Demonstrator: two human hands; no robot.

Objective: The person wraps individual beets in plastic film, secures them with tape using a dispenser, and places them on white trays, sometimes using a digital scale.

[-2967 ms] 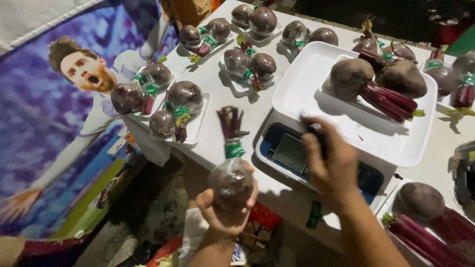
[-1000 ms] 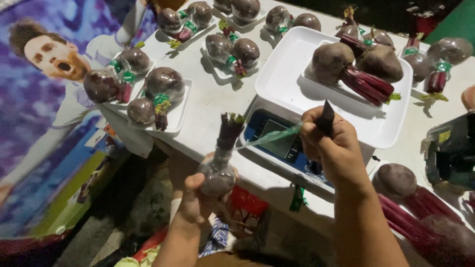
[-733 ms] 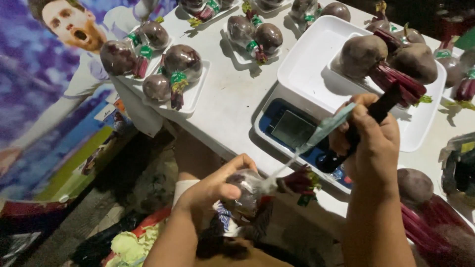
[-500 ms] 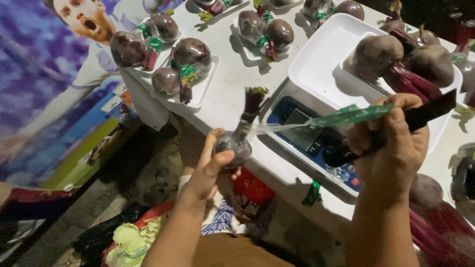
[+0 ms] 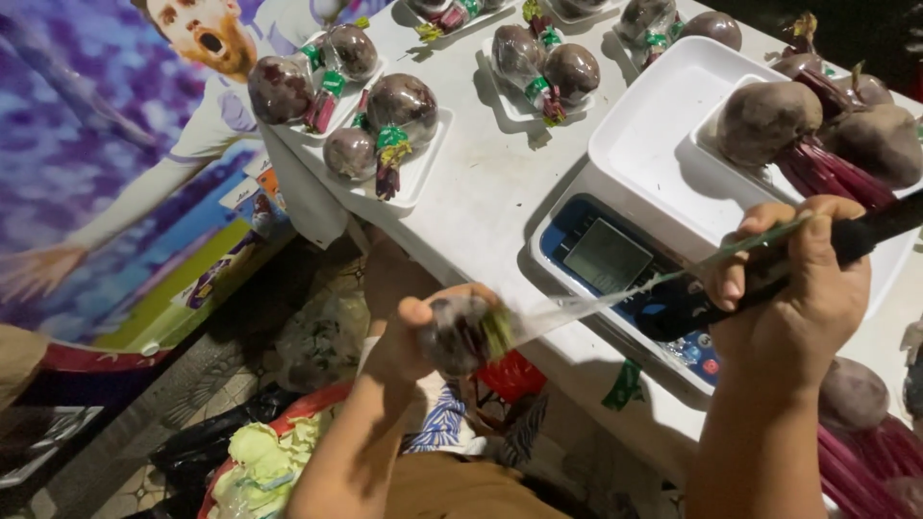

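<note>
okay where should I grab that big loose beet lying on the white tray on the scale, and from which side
Take the beet by its round bulb, from above and the near-left. The bulb lies bare toward the tray's open floor, while its red stalks trail right toward a second beet, crowding that side.

Left grip (image 5: 423, 336) is curled shut, thumb up, forearm rising from below. Right grip (image 5: 793, 284) is a closed fist higher up, wrist bent.
</note>
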